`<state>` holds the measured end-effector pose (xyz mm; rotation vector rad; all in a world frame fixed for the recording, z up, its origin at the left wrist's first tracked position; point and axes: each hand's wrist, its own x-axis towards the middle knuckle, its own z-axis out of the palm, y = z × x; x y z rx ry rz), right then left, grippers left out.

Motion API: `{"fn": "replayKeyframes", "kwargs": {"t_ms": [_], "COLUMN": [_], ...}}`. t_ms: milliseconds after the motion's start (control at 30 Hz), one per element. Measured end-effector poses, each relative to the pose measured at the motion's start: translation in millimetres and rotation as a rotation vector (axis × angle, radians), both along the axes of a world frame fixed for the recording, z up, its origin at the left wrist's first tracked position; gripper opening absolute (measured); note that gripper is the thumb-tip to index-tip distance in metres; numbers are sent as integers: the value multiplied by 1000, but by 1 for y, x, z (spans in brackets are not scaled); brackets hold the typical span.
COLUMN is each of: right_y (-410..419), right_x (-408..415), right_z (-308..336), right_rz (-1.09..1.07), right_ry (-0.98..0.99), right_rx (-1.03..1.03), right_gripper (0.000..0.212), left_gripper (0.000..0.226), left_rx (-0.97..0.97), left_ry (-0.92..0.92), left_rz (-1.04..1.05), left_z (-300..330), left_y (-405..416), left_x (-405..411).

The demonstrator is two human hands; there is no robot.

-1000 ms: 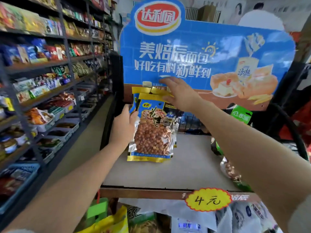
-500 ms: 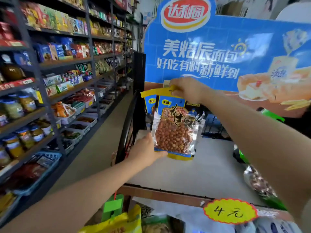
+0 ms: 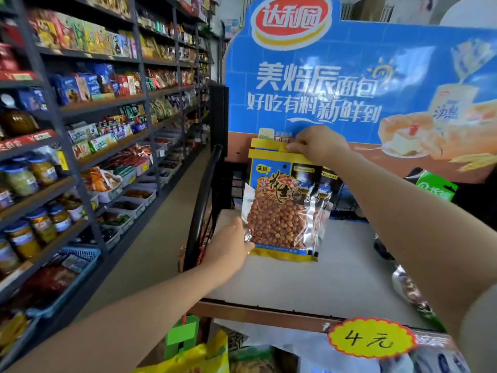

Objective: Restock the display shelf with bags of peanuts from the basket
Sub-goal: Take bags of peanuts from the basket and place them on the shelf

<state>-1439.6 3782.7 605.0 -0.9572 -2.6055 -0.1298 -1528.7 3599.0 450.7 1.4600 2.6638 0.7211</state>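
Note:
A bag of peanuts, blue and yellow with a clear window, stands upright at the back left of the display shelf. More bags of the same kind stand behind it, mostly hidden. My right hand pinches the yellow top edge of the front bags. My left hand holds the lower left corner of the front bag. The basket is not in view.
A blue bread advertisement board backs the shelf. A yellow price tag sits on the shelf's front edge. A foil packet lies at the shelf's right. Stocked store shelves line the aisle on the left.
My left hand slid down from the bag's left side to its bottom corner. My right hand closed on the top edge. The view shifted left.

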Motion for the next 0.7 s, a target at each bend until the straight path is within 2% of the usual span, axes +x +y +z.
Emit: {"fn": "replayKeyframes", "kwargs": {"t_ms": [100, 133, 233, 300, 367, 433, 500, 633, 700], "right_y": [15, 16, 2, -13, -30, -46, -64, -98, -116], "right_x": [18, 22, 36, 54, 83, 123, 172, 293, 360], "right_z": [-8, -10, -13, -17, -28, -46, -68, -127, -163], "right_rz": [-76, -86, -25, 55, 113, 124, 85, -141, -243], "right_ry": [20, 6, 83, 194, 255, 255, 239, 160, 94], "right_rx": [-3, 25, 166, 241, 202, 136, 96, -19, -2], "right_gripper": [37, 37, 38, 38, 35, 31, 33, 51, 48], "left_gripper": [36, 37, 41, 40, 30, 20, 20, 21, 20], "left_rx": [-74, -132, -271, -193, 0, 245, 388, 383, 240], "left_ry": [17, 79, 445, 599, 607, 552, 539, 532, 543], "left_rz": [-3, -23, -4, -11, -166, -421, -618, -875, -1012], "left_z": [2, 5, 27, 44, 54, 53, 44, 4, -28], "left_y": [4, 4, 0, -4, -8, -11, -12, -4, -2], "left_x": [0, 0, 9, 27, 54, 90, 130, 221, 275]}}
